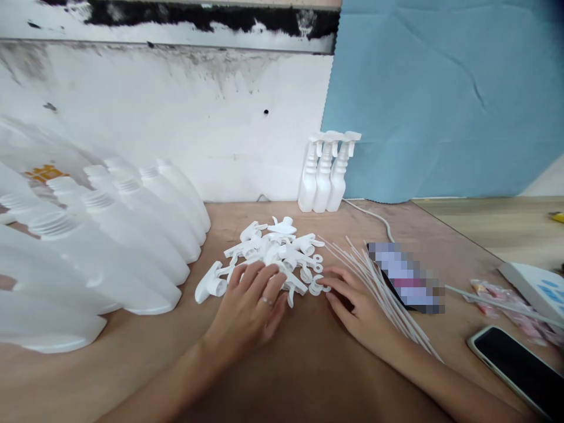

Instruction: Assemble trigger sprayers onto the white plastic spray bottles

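Observation:
A heap of white spray-trigger parts [273, 249] lies mid-table. My left hand [253, 302] rests at the near edge of the heap, fingers bent over the parts and slightly apart, with a ring on one finger; its fingertips are partly hidden. Several small white rings [316, 288] lie at the heap's right side. Touching or just above them are the fingertips of my right hand [356, 302], whose fingers are spread. Thin white tubes [383, 291] lie in a loose bundle beyond my right hand.
Open-necked white bottles [145, 258] stand in rows at the left. Three spray bottles [323, 182] with triggers stand by the wall. On the right are a device with a blurred screen [405, 279], a phone [520, 364], pink wrapped packets [506, 305] and a white box [535, 288].

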Available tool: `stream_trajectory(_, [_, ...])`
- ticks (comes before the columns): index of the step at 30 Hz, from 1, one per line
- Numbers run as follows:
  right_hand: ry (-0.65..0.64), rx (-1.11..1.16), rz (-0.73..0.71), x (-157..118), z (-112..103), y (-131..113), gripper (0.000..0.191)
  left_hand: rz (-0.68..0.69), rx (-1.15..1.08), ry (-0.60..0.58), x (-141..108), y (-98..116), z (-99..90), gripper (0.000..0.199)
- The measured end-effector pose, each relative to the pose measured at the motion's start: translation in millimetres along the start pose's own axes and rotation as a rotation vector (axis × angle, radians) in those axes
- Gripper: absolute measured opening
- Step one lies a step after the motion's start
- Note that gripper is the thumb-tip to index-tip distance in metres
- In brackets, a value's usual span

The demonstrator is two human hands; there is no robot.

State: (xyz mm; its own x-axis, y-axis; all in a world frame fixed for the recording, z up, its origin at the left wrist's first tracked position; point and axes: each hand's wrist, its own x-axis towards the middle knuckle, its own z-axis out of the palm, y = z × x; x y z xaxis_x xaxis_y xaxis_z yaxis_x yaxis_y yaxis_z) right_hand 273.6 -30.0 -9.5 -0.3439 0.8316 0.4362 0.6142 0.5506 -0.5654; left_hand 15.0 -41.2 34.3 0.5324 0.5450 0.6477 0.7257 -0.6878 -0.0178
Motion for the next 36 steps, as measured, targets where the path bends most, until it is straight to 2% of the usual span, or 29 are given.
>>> stream_trajectory(2, [-0.032, -0.047, -0.01, -0.3, 0.9, -0.2, 0.034, -0.029, 0.007, -0.047, -22.8, -1.0, 4.9, 0.035])
stream_trajectory(4, [-0.049, -0.079, -0.026, -0.7, 0.9, -0.3, 0.037, -0.095, -0.001, -0.102, -31.4, -1.9, 12.5, 0.043])
stream_trajectory(7, [-0.053, -0.108, -0.059, -1.2, 0.2, -0.1, 0.039, -0.166, -0.001, -0.145, -30.3, -2.9, 20.6, 0.052])
stream_trajectory(10, [-0.06, -0.112, -0.088, -1.2, 0.2, 1.2, 0.04, -0.169, -0.008, -0.145, -28.0, -5.1, 22.2, 0.044])
stream_trajectory(14, [-0.031, -0.094, -0.085, -0.7, 0.9, 2.6, 0.039, -0.129, -0.053, -0.093, -29.0, -8.3, 19.1, 0.022])
stream_trajectory(17, [-0.016, -0.077, -0.063, 0.0, 1.0, 1.9, 0.039, -0.064, -0.132, -0.077, -28.4, -8.0, 16.9, 0.029])
stream_trajectory(21, [-0.002, -0.041, -0.026, 0.4, 0.8, 0.9, 0.043, 0.034, -0.218, -0.162, -27.3, -8.0, 16.3, 0.042])
stream_trajectory(26, [0.016, -0.012, 0.113, 0.0, 1.7, 3.0, 0.042, 0.082, -0.251, -0.23, -28.9, -10.6, 16.4, 0.04])
stream_trajectory(29, [0.01, 0.003, 0.114, 0.4, 1.3, 3.4, 0.04, 0.116, -0.279, -0.256, -30.0, -9.1, 14.8, 0.04])
stream_trajectory(31, [0.008, 0.009, 0.099, 0.9, 0.6, 2.4, 0.038, 0.088, -0.344, -0.264, -30.3, -6.4, 11.7, 0.041])
stream_trajectory(36, [0.027, 0.002, 0.111, 1.9, 0.0, -0.4, 0.034, -0.152, -0.619, -0.352, -28.4, -1.2, -0.1, 0.035])
